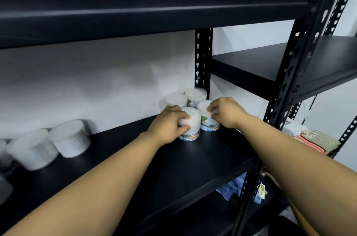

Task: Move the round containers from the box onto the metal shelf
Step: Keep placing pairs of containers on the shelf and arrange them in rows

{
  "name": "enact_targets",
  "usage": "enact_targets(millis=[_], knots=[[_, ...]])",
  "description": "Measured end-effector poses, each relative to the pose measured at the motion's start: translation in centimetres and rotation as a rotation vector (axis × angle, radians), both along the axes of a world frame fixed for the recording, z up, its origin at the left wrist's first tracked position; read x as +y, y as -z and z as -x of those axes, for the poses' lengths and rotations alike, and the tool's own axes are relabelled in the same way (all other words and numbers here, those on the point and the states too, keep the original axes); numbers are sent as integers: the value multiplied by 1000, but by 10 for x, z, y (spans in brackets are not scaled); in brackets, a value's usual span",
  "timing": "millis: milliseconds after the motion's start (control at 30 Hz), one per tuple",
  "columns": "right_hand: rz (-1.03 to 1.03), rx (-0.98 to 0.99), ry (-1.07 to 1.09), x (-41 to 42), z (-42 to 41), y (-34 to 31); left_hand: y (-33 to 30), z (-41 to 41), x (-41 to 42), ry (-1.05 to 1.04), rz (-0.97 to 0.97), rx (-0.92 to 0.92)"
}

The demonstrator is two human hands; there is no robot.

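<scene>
Several round clear containers of cotton buds stand on the black metal shelf (193,162) near its back right corner. My left hand (167,124) grips the front left container (191,118) around its side and lid; it rests on the shelf. My right hand (226,112) holds the container beside it (204,109) at the lid. Two more containers, one (174,99) and another (196,93), stand behind against the wall. The box is not in view.
More round containers (69,137) sit blurred at the shelf's left end. An upper shelf board (154,19) overhangs closely. Black slotted uprights (202,58) frame the right side. A neighbouring rack holds packets (313,137); blue cloth (233,187) lies below.
</scene>
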State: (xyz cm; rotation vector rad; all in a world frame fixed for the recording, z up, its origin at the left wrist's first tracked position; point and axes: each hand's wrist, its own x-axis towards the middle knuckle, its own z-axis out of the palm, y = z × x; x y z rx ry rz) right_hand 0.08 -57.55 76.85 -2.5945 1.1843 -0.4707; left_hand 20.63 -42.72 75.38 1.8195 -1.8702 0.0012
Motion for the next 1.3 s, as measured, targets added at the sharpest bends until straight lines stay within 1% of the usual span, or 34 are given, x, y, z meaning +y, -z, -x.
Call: enact_targets(millis=[367, 900, 1100, 1300], knots=[[-22, -16, 77, -16, -3, 0, -5, 0, -23, 14, -35, -8], [-23, -23, 57, -19, -8, 0, 5, -4, -30, -19, 28, 11], [9, -43, 45, -17, -6, 3, 9, -4, -30, -35, 63, 8], [9, -40, 41, -17, -7, 2, 10, -5, -31, -34, 63, 12]])
